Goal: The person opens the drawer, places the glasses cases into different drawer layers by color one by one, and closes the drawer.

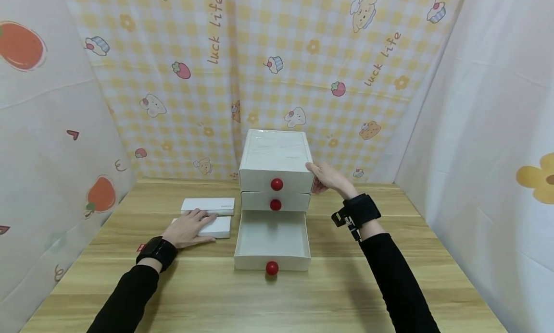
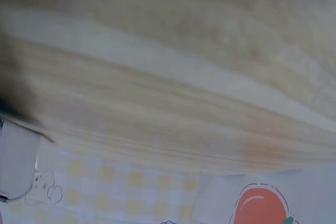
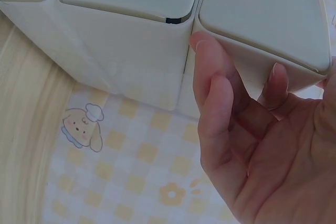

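A white desktop drawer cabinet [image 1: 277,153] with three stacked drawers and round red knobs stands on the table. Its bottom drawer [image 1: 272,234] is pulled out, bare inside; the upper two are closed. My right hand [image 1: 327,177] holds the cabinet's right side near the top front corner, thumb at the top edge and bent fingers [image 3: 212,98] against the side wall. To the left of the cabinet, my left hand [image 1: 188,228] lies with fingers spread on a white flat box [image 1: 220,227]. Just behind it is another white box [image 1: 209,204]. The left wrist view is mostly blurred.
The wooden table [image 1: 207,294] reaches back to a yellow checked curtain [image 1: 277,83]. White printed cloth [image 1: 43,131] hangs on the left, and more white cloth [image 1: 476,107] on the right. A small red tag [image 1: 141,247] shows beside the left wrist.
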`<state>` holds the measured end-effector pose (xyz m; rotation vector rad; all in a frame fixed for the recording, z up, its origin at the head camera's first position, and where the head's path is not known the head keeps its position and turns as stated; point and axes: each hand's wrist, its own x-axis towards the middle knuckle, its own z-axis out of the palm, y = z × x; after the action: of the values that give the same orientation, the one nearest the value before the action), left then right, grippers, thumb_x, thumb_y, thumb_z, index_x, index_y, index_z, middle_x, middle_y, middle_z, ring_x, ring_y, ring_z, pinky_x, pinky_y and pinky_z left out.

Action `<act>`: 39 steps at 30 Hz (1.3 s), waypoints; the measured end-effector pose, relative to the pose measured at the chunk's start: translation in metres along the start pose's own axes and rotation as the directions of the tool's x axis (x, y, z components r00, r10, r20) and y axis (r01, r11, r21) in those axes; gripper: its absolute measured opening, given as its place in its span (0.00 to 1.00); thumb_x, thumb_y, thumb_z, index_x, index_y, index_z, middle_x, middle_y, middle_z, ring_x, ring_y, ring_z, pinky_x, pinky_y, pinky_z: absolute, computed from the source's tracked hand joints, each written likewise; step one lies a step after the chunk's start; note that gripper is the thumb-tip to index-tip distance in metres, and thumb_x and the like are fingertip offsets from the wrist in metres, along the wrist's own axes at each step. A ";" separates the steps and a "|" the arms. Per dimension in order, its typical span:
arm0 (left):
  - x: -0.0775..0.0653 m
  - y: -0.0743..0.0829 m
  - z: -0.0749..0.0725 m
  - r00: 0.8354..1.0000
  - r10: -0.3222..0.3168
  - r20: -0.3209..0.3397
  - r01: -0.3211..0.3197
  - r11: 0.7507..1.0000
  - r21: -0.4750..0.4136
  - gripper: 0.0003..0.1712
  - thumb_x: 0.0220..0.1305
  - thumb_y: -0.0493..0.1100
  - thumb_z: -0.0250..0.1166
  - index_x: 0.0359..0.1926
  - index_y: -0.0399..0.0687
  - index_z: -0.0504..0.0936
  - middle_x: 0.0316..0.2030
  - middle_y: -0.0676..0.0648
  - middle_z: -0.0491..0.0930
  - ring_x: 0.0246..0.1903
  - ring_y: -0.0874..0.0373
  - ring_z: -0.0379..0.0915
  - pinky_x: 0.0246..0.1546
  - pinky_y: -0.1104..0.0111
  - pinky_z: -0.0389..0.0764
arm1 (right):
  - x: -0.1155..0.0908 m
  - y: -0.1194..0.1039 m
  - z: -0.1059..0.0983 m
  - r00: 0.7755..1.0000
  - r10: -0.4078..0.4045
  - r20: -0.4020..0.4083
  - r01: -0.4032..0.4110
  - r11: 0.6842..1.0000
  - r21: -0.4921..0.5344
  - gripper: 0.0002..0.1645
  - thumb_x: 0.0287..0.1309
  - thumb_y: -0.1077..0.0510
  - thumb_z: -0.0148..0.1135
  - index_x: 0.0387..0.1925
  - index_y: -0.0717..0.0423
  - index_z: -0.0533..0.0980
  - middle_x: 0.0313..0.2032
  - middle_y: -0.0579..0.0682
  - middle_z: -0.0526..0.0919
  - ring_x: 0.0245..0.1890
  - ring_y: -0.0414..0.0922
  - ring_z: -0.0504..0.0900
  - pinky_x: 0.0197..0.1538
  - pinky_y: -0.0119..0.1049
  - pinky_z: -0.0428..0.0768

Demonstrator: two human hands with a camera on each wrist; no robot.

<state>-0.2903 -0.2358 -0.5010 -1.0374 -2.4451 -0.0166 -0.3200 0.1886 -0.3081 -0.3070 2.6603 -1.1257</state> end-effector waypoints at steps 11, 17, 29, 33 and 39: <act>0.010 0.008 -0.037 0.995 -0.065 -0.081 0.064 0.998 -0.016 0.42 0.47 0.65 0.68 0.58 0.46 0.75 0.38 0.44 0.75 0.33 0.54 0.71 0.29 0.63 0.77 | 0.000 0.000 0.000 1.000 0.005 -0.008 -0.005 1.000 -0.008 0.36 0.73 0.42 0.36 0.40 0.71 0.77 0.19 0.54 0.83 0.18 0.41 0.81 0.29 0.35 0.82; 0.033 0.020 -0.060 0.977 0.074 -0.199 -0.074 0.997 0.005 0.42 0.48 0.66 0.67 0.58 0.45 0.75 0.37 0.44 0.76 0.32 0.56 0.70 0.29 0.65 0.75 | 0.000 0.001 0.000 1.000 -0.003 -0.003 0.003 1.000 -0.004 0.36 0.73 0.42 0.36 0.39 0.72 0.77 0.19 0.55 0.83 0.18 0.41 0.81 0.29 0.35 0.82; 0.089 0.076 -0.084 0.949 0.263 -0.176 -0.242 0.962 0.128 0.39 0.54 0.72 0.59 0.56 0.50 0.75 0.37 0.48 0.77 0.33 0.58 0.71 0.32 0.70 0.77 | 0.000 0.001 0.001 1.000 -0.011 0.007 0.011 1.000 -0.009 0.37 0.73 0.41 0.35 0.40 0.71 0.77 0.21 0.56 0.84 0.19 0.41 0.81 0.28 0.34 0.81; 0.102 0.092 -0.083 0.949 0.286 -0.135 -0.255 0.944 0.210 0.40 0.52 0.73 0.60 0.56 0.51 0.73 0.36 0.48 0.77 0.34 0.57 0.72 0.34 0.70 0.78 | 0.000 0.000 0.001 1.000 -0.013 0.009 0.013 1.000 -0.006 0.37 0.73 0.42 0.34 0.39 0.71 0.77 0.21 0.56 0.84 0.19 0.41 0.82 0.28 0.34 0.81; 0.120 0.114 -0.079 0.963 0.261 -0.067 -0.242 0.947 0.213 0.39 0.57 0.71 0.57 0.59 0.51 0.71 0.39 0.48 0.77 0.37 0.55 0.72 0.38 0.69 0.77 | -0.001 0.000 0.001 1.000 -0.008 -0.001 0.008 1.000 -0.008 0.37 0.73 0.42 0.34 0.38 0.70 0.78 0.20 0.55 0.83 0.19 0.41 0.82 0.27 0.33 0.81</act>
<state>-0.2508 -0.0888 -0.3991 -1.2173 -2.1603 0.2578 -0.3188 0.1879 -0.3082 -0.3189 2.6674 -1.1177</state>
